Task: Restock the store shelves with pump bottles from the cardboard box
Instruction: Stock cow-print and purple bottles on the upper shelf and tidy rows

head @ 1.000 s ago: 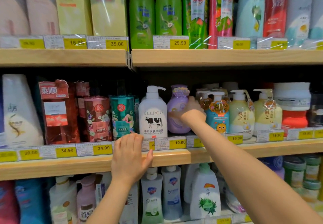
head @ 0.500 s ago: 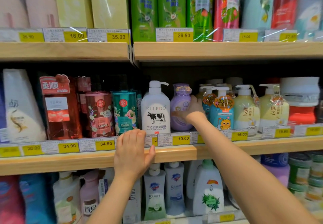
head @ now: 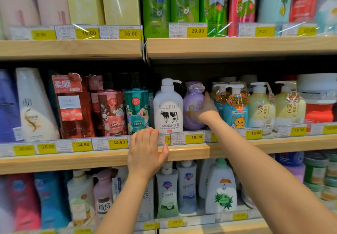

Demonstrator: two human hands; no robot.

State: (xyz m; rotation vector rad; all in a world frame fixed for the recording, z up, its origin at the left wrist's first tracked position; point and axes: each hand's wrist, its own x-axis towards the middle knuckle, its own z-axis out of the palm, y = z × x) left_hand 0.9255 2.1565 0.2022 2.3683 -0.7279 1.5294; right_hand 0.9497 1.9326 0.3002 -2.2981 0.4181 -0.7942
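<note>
Bright, even store light; glare streaked the price-tag covers (head: 217,30); edges were blurred and bowed, shelf recesses were dark.

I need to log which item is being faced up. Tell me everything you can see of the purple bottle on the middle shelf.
The purple bottle is a rounded, glossy, plastic-looking lavender container with a paler printed label and a purple tag around its top. It stands upright on the middle shelf, set slightly back, between the white cow-print pump bottle and the blue pump bottles. The right hand rests against its right side, thumb across its front.
</note>
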